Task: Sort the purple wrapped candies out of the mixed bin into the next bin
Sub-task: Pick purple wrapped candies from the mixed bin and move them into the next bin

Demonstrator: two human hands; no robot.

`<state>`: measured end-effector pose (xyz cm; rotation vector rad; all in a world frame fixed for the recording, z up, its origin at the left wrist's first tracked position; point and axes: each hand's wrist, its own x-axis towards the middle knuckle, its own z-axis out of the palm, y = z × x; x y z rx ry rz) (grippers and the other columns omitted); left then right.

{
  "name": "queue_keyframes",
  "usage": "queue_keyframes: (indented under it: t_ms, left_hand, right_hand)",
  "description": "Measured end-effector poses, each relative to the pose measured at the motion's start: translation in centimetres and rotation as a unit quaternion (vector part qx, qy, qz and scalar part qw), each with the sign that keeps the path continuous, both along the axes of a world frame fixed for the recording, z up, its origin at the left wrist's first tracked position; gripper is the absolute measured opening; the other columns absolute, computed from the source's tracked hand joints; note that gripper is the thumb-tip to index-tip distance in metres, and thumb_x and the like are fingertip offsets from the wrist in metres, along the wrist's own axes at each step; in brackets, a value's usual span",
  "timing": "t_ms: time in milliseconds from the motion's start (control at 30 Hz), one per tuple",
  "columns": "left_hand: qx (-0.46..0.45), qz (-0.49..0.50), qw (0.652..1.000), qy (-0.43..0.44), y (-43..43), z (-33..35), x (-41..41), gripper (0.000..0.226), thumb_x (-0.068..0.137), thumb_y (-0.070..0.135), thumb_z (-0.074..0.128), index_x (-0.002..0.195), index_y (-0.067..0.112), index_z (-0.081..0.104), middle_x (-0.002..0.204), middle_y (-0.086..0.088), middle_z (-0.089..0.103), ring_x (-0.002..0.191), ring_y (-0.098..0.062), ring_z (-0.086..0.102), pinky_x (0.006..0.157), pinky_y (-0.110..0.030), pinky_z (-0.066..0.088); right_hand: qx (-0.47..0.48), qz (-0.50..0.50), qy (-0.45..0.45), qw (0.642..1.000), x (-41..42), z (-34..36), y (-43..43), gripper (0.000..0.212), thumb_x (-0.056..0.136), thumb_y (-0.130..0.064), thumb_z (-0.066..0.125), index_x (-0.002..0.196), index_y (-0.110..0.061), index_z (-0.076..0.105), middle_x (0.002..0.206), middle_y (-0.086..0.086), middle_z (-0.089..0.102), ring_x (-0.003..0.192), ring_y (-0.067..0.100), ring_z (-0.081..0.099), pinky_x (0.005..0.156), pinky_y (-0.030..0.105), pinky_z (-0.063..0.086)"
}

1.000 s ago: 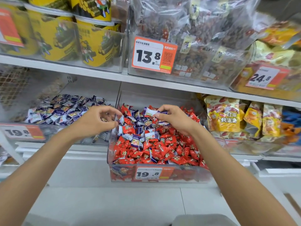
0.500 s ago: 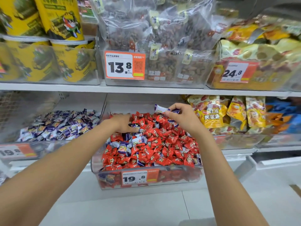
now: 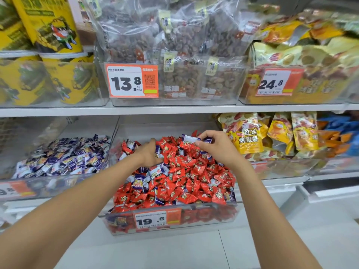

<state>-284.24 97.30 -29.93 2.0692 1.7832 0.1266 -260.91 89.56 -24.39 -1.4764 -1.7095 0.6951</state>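
- Purple wrapped candies (image 3: 140, 180), small crinkly purple-and-white pillows, lie scattered through the clear plastic mixed bin (image 3: 204, 217). They are thickest towards its left wall and front-left corner, with a few more along the right wall.
- Shiny red wrapped candies (image 3: 186, 177) make up most of the heap.
- One purple-and-white candy (image 3: 189, 138) is lifted just above the back of the heap, pinched between the thumb and fingertips of the right hand (image 3: 217, 149). More purple wrappers peek out under its curled fingers, so it seems to carry several.
- The left hand (image 3: 148, 154) is pushed knuckles-up into the heap near the bin's back-left corner, fingers bent down among the wrappers. A purple one lies against its fingers, but I cannot tell whether it is gripped.
- The next clear bin (image 3: 58, 184) stands just beside the mixed bin's left wall and holds a layer of purple candies only.
- The step in hand looks like picking. To do it well:
  - gather a small handful and check that no red piece rides along;
  - carry it over the two adjoining walls and let go well inside the next bin, not over its rim;
  - pinch each slick wrapper by its crimped end rather than its belly.
- An orange-and-white price tag (image 3: 150, 220) sits on the mixed bin's front wall.
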Motion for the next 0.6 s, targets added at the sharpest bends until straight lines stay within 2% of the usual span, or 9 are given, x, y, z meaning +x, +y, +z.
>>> queue_keyframes:
  t_ms: [67, 167, 233, 300, 333, 433, 533, 600]
  left_hand:
    - [0.001, -0.016, 0.998, -0.056, -0.2, 1.0, -0.4, 0.074, 0.087, 0.03, 0.071, 0.143, 0.009, 0.028, 0.129, -0.014, 0.053, 0.104, -0.032, 0.06, 0.083, -0.034, 0.05]
    - [0.011, -0.057, 0.989, -0.138, -1.4, 3.2, -0.7, 0.051, 0.089, 0.026, 0.069, 0.132, 0.012, 0.047, 0.12, -0.002, 0.057, 0.109, -0.025, 0.058, 0.085, -0.027, 0.044]
    - [0.017, -0.066, 0.983, -0.169, -2.5, 4.7, -1.3, 0.033, 0.087, 0.024, 0.071, 0.116, 0.014, 0.057, 0.108, 0.002, 0.061, 0.097, -0.018, 0.061, 0.081, -0.027, 0.046]
    - [-0.025, -0.05, 0.97, -0.238, -3.4, 5.7, -2.3, 0.019, 0.086, 0.014, 0.073, 0.101, 0.012, 0.061, 0.096, -0.004, 0.068, 0.077, -0.013, 0.068, 0.066, -0.022, 0.052]
    - [-0.053, -0.045, 0.959, -0.276, -3.9, 6.0, -2.8, 0.019, 0.085, 0.008, 0.073, 0.101, 0.007, 0.061, 0.096, -0.01, 0.068, 0.077, -0.014, 0.071, 0.065, -0.023, 0.056]
    - [-0.09, -0.029, 0.93, -0.355, -5.1, 6.9, -4.6, 0.026, 0.083, 0.0, 0.072, 0.108, 0.001, 0.063, 0.106, -0.021, 0.068, 0.095, -0.031, 0.07, 0.08, -0.039, 0.06]
    - [-0.107, -0.006, 0.913, -0.393, -6.0, 7.4, -5.7, 0.05, 0.084, 0.003, 0.071, 0.13, 0.013, 0.056, 0.094, -0.019, 0.073, 0.089, -0.029, 0.072, 0.075, -0.029, 0.06]
    - [-0.105, -0.015, 0.93, -0.351, -6.4, 7.7, -6.4, 0.073, 0.083, 0.007, 0.073, 0.144, 0.029, 0.039, 0.088, -0.011, 0.074, 0.083, -0.025, 0.073, 0.069, -0.017, 0.056]
  right_hand:
    - [0.006, -0.001, 0.006, 1.0, 0.0, 0.1, -0.3, 0.014, 0.091, -0.024, 0.068, 0.086, -0.012, 0.068, 0.079, -0.006, 0.062, 0.069, 0.011, 0.057, 0.063, 0.023, 0.043]
    - [0.021, -0.002, 0.018, 1.0, 0.2, 0.3, -0.6, 0.015, 0.09, -0.022, 0.068, 0.085, -0.008, 0.067, 0.083, -0.006, 0.062, 0.072, 0.011, 0.057, 0.065, 0.023, 0.045]
    - [0.024, 0.0, 0.021, 1.0, 0.1, 0.4, -0.8, 0.015, 0.09, -0.022, 0.068, 0.085, -0.008, 0.068, 0.084, -0.004, 0.063, 0.074, 0.014, 0.058, 0.067, 0.026, 0.046]
    - [0.026, 0.002, 0.02, 0.999, -0.1, 0.4, -1.1, 0.014, 0.09, -0.022, 0.069, 0.085, -0.009, 0.068, 0.084, -0.005, 0.064, 0.076, 0.016, 0.061, 0.07, 0.031, 0.048]
    - [0.026, 0.005, 0.022, 0.999, -0.3, 0.5, -1.4, 0.014, 0.09, -0.022, 0.069, 0.086, -0.009, 0.068, 0.084, -0.005, 0.065, 0.077, 0.017, 0.062, 0.071, 0.032, 0.05]
    - [0.015, 0.003, 0.019, 1.0, -0.6, 0.5, -1.8, 0.013, 0.09, -0.024, 0.069, 0.087, -0.012, 0.069, 0.087, -0.005, 0.066, 0.082, 0.022, 0.065, 0.073, 0.034, 0.052]
    - [0.007, 0.0, -0.001, 1.0, -1.0, 0.5, -2.1, 0.014, 0.088, -0.03, 0.07, 0.083, -0.018, 0.069, 0.092, -0.004, 0.068, 0.085, 0.019, 0.064, 0.078, 0.038, 0.052]
    - [-0.005, 0.009, 0.001, 1.0, -1.5, 0.7, -2.4, 0.016, 0.089, -0.029, 0.07, 0.084, -0.014, 0.068, 0.095, -0.003, 0.068, 0.086, 0.015, 0.063, 0.074, 0.025, 0.05]
